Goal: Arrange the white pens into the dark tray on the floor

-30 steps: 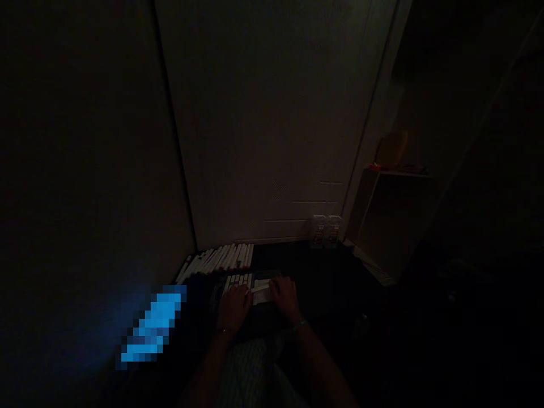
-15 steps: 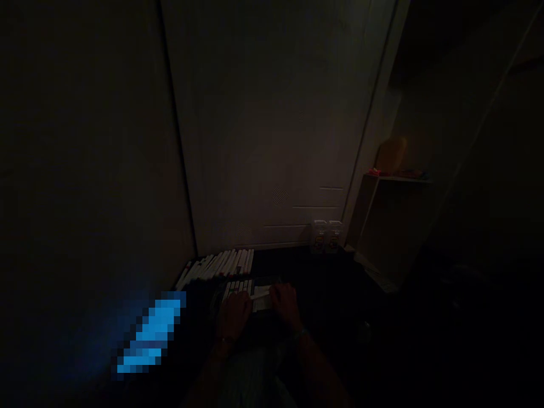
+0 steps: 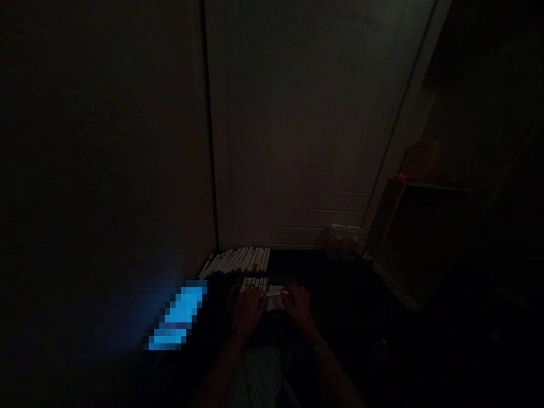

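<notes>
The room is very dark. My left hand and my right hand lie close together on a dark tray that holds a short row of pale stick-like pieces. Between the two hands is a pale flat piece, and both hands have their fingers curled at its ends. A longer row of the same pale sticks lies just beyond, against the wall. How firmly either hand grips is too dark to make out.
A glowing blue blurred patch sits on the floor to the left. A pale door stands ahead, with two small clear jars at its foot. A low shelf unit stands at the right.
The view has shifted, so everything sits further right in the frame. Both hands stay on the pale piece at the tray with little change in pose.
</notes>
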The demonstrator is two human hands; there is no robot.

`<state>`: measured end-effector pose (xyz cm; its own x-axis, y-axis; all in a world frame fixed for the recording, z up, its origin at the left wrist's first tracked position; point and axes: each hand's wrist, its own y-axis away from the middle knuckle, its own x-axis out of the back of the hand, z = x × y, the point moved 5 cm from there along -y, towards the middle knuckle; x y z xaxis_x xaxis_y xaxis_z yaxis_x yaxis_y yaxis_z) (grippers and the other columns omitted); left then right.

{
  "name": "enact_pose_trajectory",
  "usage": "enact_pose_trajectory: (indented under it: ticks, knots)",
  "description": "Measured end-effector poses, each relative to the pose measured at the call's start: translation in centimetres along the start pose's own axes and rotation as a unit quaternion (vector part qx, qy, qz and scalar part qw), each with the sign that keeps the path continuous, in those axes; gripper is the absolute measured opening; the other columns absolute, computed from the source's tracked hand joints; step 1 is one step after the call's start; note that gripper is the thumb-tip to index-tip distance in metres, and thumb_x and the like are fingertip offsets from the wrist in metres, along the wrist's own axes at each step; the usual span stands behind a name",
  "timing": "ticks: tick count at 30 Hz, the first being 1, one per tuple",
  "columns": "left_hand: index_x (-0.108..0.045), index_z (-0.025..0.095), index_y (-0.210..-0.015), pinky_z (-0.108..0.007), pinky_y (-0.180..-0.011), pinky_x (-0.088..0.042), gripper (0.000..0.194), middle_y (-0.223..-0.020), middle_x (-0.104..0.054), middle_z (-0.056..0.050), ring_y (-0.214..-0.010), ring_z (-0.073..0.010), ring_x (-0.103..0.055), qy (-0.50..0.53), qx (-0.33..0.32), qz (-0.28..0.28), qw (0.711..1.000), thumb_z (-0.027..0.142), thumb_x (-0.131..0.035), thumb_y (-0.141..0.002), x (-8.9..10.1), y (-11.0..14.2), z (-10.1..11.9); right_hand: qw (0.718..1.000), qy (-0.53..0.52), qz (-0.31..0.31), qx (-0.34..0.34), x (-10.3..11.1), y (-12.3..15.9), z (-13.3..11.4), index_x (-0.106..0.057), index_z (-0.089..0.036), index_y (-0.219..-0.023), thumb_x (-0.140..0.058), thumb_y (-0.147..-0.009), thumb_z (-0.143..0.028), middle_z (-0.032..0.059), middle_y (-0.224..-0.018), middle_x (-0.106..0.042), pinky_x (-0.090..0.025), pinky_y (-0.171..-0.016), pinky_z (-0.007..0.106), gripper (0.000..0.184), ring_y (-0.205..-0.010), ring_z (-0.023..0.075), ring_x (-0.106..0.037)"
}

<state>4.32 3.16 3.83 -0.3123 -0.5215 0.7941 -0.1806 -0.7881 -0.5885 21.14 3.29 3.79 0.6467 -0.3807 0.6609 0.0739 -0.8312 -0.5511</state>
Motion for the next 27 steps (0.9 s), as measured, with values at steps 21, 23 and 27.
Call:
enact_pose_trajectory:
  ticks: [21, 23, 27]
  knots:
    - [-0.048, 0.018, -0.117, -0.038, -0.090, -0.034, 0.039, -0.113, -0.057, -0.009, -0.103, -0.0210, -0.049, -0.024, 0.040, 0.022, 0.999, 0.039, -0.035, -0.088, 1.0, 0.4, 0.6, 0.976, -0.203, 0.022, -0.071, -0.2, 0.5, 2.1, -0.064, -0.019, -0.085, -0.039, -0.085, -0.051, 0.0062, -0.085, -0.063, -0.040, -0.071, 0.026, 0.040, -0.081, 0.0181, -0.055]
    - [-0.053, 0.019, -0.110, -0.038, -0.087, -0.034, 0.035, -0.105, -0.060, -0.007, -0.100, -0.0209, -0.050, -0.020, 0.044, 0.017, 0.999, 0.038, -0.033, -0.088, 1.0, 0.4, 0.5, 0.970, -0.228, 0.010, -0.088, -0.1, 0.5, 2.1, -0.063, -0.018, -0.085, -0.035, -0.086, -0.052, 0.0052, -0.082, -0.064, -0.040, -0.065, 0.024, 0.044, -0.076, 0.0169, -0.056]
    - [-0.057, 0.021, -0.104, -0.038, -0.086, -0.034, 0.032, -0.102, -0.062, -0.006, -0.102, -0.0211, -0.049, -0.001, 0.027, 0.013, 1.000, 0.034, -0.031, -0.089, 1.2, 0.2, 0.8, 0.967, -0.240, 0.007, -0.089, 0.1, 0.5, 1.9, -0.060, -0.018, -0.087, -0.032, -0.089, -0.048, 0.0026, -0.076, -0.063, -0.039, -0.062, 0.022, 0.041, -0.069, 0.0148, -0.057]
